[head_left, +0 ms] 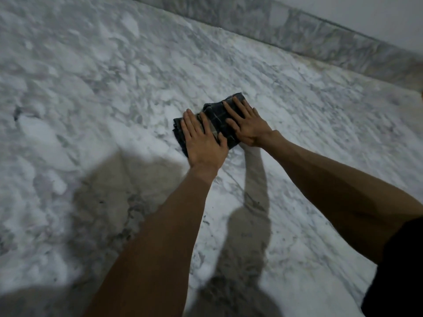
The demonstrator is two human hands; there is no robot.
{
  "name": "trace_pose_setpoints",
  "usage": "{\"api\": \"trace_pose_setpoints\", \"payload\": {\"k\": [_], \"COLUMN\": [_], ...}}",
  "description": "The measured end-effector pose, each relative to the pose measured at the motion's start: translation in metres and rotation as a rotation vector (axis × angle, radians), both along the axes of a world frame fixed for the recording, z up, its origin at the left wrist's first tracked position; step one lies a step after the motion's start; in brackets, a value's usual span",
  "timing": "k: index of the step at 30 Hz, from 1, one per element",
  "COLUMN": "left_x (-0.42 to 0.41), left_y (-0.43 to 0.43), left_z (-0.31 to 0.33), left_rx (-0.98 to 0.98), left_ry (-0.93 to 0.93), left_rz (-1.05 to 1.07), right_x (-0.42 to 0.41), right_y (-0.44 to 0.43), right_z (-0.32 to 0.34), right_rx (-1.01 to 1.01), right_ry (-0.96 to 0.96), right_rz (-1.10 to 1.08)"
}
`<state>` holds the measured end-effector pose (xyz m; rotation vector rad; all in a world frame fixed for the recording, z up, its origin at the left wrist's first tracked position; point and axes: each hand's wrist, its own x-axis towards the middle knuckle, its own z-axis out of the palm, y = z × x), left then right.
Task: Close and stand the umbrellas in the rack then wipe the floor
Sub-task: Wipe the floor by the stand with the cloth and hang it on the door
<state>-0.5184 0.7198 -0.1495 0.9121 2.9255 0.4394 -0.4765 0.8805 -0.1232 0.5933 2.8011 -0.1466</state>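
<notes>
A dark folded checked cloth [214, 118] lies on the white-grey marble floor [91, 88], near the middle of the view. My left hand [202, 143] presses flat on its left part, fingers straight and pointing away from me. On the right part of the cloth my right hand [246, 124] presses down too, with its fingers spread. Both arms are stretched forward. No umbrella or rack is in view.
A marble skirting [297, 35] runs along the foot of a pale wall [366, 14] at the upper right. Shadows of my arms and body fall on the floor at the bottom. A black sleeve [400, 271] shows at the lower right.
</notes>
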Motion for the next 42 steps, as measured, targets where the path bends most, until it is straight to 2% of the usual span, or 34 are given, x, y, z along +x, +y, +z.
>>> {"api": "trace_pose_setpoints", "payload": {"k": [9,16,26,30,35,42], "left_x": [0.04,0.103,0.219,0.269,0.306,0.318], "left_y": [0.037,0.106,0.269,0.313,0.33,0.291], "left_z": [-0.003,-0.004,0.003,0.006,0.006,0.006], "left_rx": [0.047,0.008,-0.2,-0.194,-0.196,-0.128], "left_ry": [0.045,0.061,0.037,0.014,0.047,0.06], "left_rz": [0.143,0.069,-0.264,-0.437,-0.625,-0.806], "right_x": [0.031,0.112,0.282,0.353,0.417,0.448], "right_y": [0.037,0.115,0.256,0.282,0.272,0.204], "right_z": [-0.007,-0.011,-0.016,-0.016,-0.016,-0.021], "right_rx": [-0.014,-0.022,0.014,0.056,0.053,0.05], "right_ry": [0.103,0.159,0.173,0.201,0.242,0.248], "right_rz": [0.018,-0.023,-0.33,-0.442,-0.673,-0.881]}}
